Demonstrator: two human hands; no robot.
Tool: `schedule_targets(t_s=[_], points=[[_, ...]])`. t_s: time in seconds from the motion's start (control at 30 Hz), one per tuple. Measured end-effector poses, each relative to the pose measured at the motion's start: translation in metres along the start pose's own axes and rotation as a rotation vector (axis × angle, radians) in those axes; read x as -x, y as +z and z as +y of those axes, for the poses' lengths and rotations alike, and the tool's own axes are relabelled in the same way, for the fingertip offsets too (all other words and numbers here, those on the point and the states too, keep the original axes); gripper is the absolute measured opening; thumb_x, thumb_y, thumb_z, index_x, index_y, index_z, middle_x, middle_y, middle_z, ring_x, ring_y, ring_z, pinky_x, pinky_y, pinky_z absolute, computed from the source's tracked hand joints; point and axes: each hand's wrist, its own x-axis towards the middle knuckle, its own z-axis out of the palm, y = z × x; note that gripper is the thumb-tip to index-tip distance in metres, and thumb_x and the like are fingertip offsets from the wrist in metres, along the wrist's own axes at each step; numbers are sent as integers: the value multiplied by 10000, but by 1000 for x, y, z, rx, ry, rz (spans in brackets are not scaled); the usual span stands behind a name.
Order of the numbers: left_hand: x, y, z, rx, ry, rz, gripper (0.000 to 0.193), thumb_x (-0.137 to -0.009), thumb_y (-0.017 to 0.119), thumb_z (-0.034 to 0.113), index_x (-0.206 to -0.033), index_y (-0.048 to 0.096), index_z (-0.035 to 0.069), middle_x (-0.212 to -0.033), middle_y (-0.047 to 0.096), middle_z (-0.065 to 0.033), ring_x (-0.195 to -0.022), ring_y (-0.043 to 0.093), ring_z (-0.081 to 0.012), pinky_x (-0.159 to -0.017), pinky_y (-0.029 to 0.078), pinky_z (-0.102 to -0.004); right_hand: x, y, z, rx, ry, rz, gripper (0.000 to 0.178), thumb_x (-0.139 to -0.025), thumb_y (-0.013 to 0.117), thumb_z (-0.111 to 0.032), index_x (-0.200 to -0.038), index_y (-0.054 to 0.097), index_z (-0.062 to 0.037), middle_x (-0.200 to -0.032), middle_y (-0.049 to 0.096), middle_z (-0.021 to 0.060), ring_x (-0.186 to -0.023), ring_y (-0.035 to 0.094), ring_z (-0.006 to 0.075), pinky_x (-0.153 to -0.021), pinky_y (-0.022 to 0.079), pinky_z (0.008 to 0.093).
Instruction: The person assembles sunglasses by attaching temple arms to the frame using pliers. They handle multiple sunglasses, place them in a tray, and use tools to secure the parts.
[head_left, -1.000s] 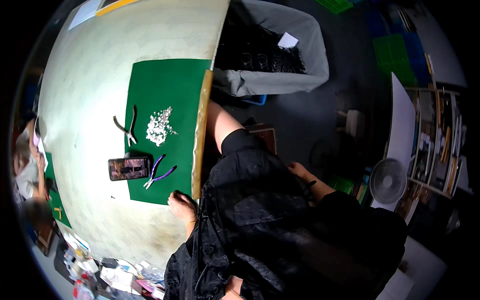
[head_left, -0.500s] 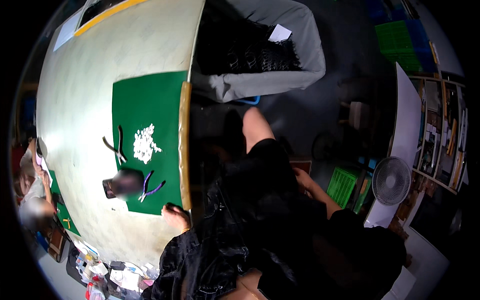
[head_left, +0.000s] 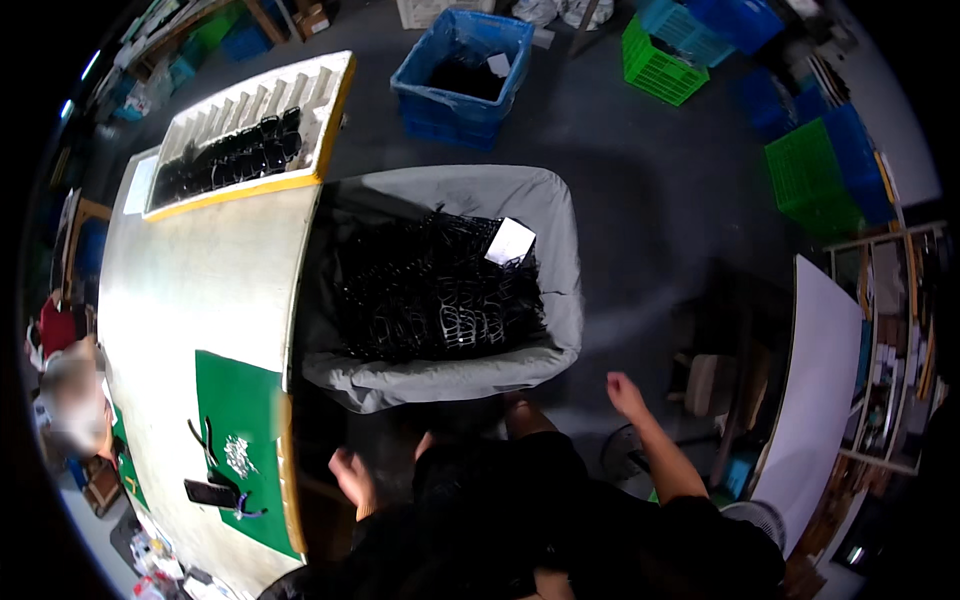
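Note:
My left hand [head_left: 352,477] is in the air to the right of the table edge, fingers apart and holding nothing. My right hand [head_left: 626,395] is out to the right over the dark floor, its fingers loosely curled and nothing visible in them. Ahead of both hands stands a large bin [head_left: 568,290] with a grey cloth lining. It is heaped with black thin-rimmed pieces [head_left: 430,300] that look like eyeglass frames, with a white paper slip [head_left: 511,242] on top.
On the table [head_left: 215,290], a green mat [head_left: 240,385] bears small white pieces [head_left: 239,456], dark-handled pliers [head_left: 206,440], purple-handled pliers [head_left: 245,512] and a phone [head_left: 210,494]. A white tray [head_left: 325,80] holds black pieces. Beyond are a blue crate [head_left: 450,120], a green crate [head_left: 660,65] and a co-worker [head_left: 75,400].
The view has swung up and forward, so the whole bin and the tray show. My left hand has left the mat's near corner; my right hand has moved forward from beside my lap.

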Motion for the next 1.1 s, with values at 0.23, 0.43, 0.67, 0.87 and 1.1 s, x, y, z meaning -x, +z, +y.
schedule_targets(t_s=[0.23,0.43,0.67,0.87,1.1], points=[[-78,198,62,758,-731,-48,782,-830,732,427,-1369,356,4,-1265,517,-156,-1047,569,-286,-863,505,-453,-235,15,-115,-30,13,-133,775,-819,669,-411,-1339,397,95,-1293,503,317,-1218,501,413,-1035,410,404],[-95,209,50,689,-929,182,358,-770,648,63,-1103,611,-66,-1093,624,-169,-958,611,-319,-857,521,-449,-295,40,-116,-345,286,-253,584,-834,662,-281,-1276,488,58,-1224,586,232,-1133,567,359,-957,448,404],[-36,239,184,658,-915,115,566,-741,736,201,-1197,539,-69,-1129,605,-206,-973,622,-351,-824,523,-483,-415,-7,-128,-285,253,-252,498,-856,620,-271,-1250,547,25,-1172,623,179,-1085,590,301,-892,464,422],[-19,308,218,1031,-889,206,448,-817,693,99,-1178,511,-93,-1110,611,-218,-927,645,-344,-756,564,-469,-512,-22,-141,-347,147,-117,518,-777,612,-264,-1199,575,36,-1137,627,193,-1049,594,301,-871,468,402],[7,396,328,778,-1032,293,493,-821,706,226,-1192,502,-27,-1010,606,-168,-904,615,-287,-692,532,-448,-616,-139,-246,-340,18,-358,457,-763,607,-240,-1133,603,29,-1047,650,163,-973,613,266,-844,477,385]])
